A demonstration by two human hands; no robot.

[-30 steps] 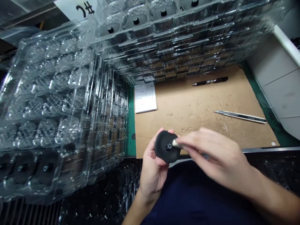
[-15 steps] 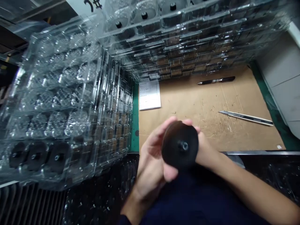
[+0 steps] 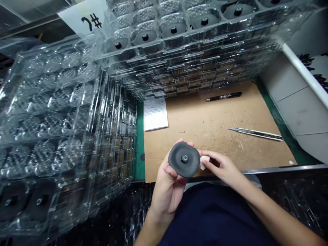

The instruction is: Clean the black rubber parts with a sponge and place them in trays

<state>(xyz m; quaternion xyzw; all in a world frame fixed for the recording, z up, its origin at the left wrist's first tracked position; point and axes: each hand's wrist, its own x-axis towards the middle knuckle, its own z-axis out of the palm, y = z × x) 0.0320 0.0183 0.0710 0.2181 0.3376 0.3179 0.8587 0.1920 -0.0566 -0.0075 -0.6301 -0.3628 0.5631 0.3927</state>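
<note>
Factory workstation for small parts. Clear plastic blister trays (image 3: pixel 179 58) stand stacked high, holding rows of black round parts (image 3: pixel 173 30). A card marked 2# (image 3: pixel 88 18) is tucked against the stack. Work surface: a cardboard sheet (image 3: pixel 217 126) over a green mat (image 3: pixel 139 150). On it lie a printed form (image 3: pixel 155 114), a pen (image 3: pixel 222 96), and a snap-off utility knife (image 3: pixel 256 134).
</note>
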